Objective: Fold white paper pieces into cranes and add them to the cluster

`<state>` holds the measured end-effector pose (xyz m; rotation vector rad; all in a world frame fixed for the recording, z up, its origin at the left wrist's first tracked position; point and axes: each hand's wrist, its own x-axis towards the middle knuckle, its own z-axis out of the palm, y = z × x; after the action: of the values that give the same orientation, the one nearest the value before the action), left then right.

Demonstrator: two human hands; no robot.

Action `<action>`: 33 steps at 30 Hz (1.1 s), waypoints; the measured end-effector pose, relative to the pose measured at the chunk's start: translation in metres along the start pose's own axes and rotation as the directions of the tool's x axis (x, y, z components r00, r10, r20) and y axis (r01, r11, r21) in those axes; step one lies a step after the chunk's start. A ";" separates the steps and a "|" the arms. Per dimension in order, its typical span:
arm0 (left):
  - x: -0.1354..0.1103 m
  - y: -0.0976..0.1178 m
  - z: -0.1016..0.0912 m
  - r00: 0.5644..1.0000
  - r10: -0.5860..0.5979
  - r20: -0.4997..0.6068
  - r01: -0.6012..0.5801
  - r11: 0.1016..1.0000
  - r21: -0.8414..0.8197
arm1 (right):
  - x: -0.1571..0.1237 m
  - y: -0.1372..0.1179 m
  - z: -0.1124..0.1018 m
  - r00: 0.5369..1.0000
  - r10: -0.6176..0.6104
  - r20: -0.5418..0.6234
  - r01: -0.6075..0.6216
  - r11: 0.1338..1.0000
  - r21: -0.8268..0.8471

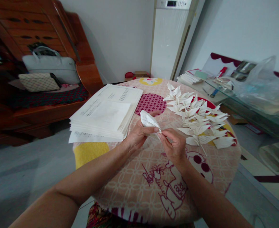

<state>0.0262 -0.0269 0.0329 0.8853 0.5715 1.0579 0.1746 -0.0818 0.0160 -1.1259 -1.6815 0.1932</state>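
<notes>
From over the hands, I see a person at a round table (pixel 120 186) laid with a patterned cloth, holding a narrow folded piece (pixel 149 121) of printed paper in the air above the middle. The left hand (pixel 138 134) has it gripped snugly, thumb laid along its near side and the fingers behind it. The right hand (pixel 174 144) is in a tight pinch at the right-hand, lower tip, close beside the left thumb. So both grips are narrow, with the paper between them, though I can't make out exactly how the hidden fingers sit.

On the right side of the table lies a crowded cluster of pointed paper shapes (pixel 202 117), spread from the far edge toward the near right; those look finished to me, too overlapped to count. On the left lies a thick stack of flat printed sheets (pixel 130 90), with smaller blank-looking squares (pixel 109 115) on top, all unfolded. The piece in the hands looks part-way: creased and pointed, but its tips aren't spread like those on the right. I'd judge a good number done, and plenty of flat paper left.
</notes>
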 end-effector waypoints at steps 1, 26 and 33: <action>0.001 0.000 0.000 1.000 -0.002 -0.010 0.002 1.000 -0.003 | 0.001 -0.001 -0.001 1.000 0.002 -0.007 -0.002 1.000 0.010; 0.014 0.018 -0.026 0.998 -0.055 0.040 0.054 0.998 0.034 | 0.003 0.018 0.002 0.786 0.564 0.252 -0.576 0.521 0.630; 0.023 0.027 -0.049 0.974 0.029 0.223 -0.091 0.958 0.274 | 0.003 0.014 -0.015 0.998 -0.020 -0.065 0.023 0.998 0.051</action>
<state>-0.0154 0.0168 0.0291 1.2602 0.5211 0.9320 0.1953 -0.0776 0.0163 -1.0641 -1.6221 0.1838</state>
